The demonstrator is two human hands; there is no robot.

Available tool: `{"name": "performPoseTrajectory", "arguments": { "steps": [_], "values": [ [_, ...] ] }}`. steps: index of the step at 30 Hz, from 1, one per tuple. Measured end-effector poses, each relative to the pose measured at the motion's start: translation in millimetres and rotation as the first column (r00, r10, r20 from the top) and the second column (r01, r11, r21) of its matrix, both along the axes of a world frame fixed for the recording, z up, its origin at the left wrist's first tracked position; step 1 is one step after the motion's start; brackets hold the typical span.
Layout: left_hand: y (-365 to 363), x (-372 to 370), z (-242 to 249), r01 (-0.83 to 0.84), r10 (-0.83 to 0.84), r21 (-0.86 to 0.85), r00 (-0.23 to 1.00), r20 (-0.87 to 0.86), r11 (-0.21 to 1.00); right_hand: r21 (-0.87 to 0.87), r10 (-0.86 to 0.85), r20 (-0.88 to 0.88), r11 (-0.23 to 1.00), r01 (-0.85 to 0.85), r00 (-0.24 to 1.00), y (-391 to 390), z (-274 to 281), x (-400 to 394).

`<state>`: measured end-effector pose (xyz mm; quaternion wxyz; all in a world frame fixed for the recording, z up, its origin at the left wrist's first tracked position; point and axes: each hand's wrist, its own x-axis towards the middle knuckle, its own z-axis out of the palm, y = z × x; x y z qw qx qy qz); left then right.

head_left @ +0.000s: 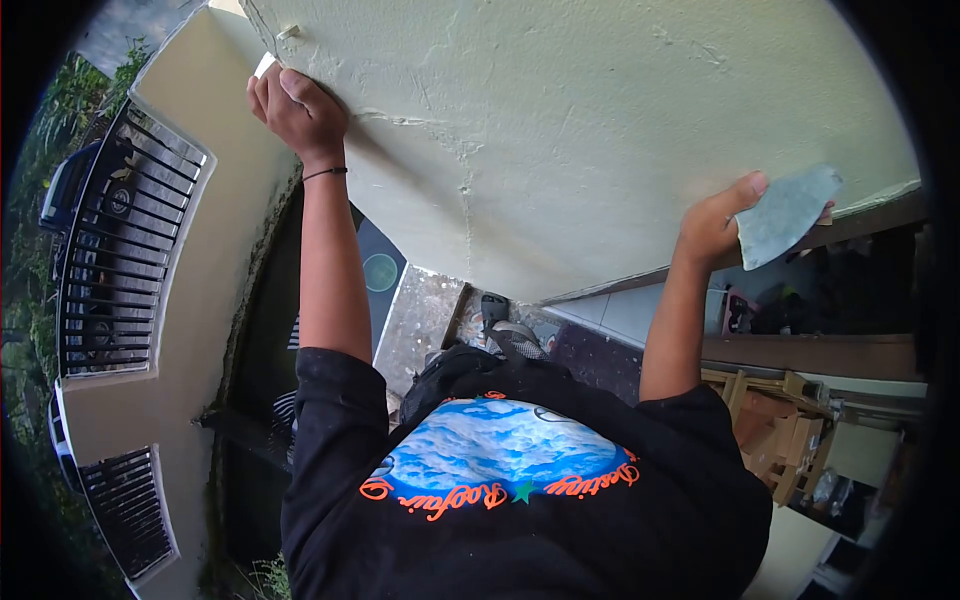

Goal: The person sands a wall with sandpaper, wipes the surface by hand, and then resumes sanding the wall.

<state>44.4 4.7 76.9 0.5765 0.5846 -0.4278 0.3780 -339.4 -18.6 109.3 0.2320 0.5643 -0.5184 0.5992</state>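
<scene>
My left hand (305,115) is closed against the upper left of a pale cream wall (620,120). The white corner of a thin flat piece (266,65) sticks out past its fingers; the rest is hidden by the hand. At the right, my right hand (712,220) grips a pale grey-green flat piece (790,215) with an uneven outline, thumb at its upper edge and fingers behind. It is held near the wall's lower right edge. A rough crack (465,175) with patchy plaster runs down the wall between my hands.
A small peg (289,33) juts from the wall above my left hand. Left of me are a low wall (190,290) with black railings (130,240) and parked vehicles beyond. Below right stand wooden frames and cardboard (780,430). My shoe (495,310) shows on the floor below.
</scene>
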Motion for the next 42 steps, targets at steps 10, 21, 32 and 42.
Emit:
{"name": "performPoseTrajectory", "arguments": {
  "steps": [10, 21, 32, 42],
  "values": [
    [2, -5, 6, 0.015, -0.014, -0.014, 0.999, 0.031, 1.0, -0.062, 0.33, 0.455, 0.938, -0.341, 0.827, -7, -2, -28],
    [4, -7, 6, 0.004, -0.005, 0.016, 1.0, 0.019, 1.0, 0.012, -0.079, -0.308, 0.996, 0.087, 0.948, 10, -54, -10],
    [11, 2, 2, 0.003, -0.008, 0.146, 1.0, 0.03, 0.989, 0.103, 0.189, -0.543, 0.982, -0.158, 0.818, 10, -62, 33],
    [4, 2, -1, -0.009, 0.007, 0.079, 1.0, 0.026, 0.997, -0.167, -0.118, -0.185, 0.982, 0.087, 0.976, 0, 50, 14]
  ]
}}
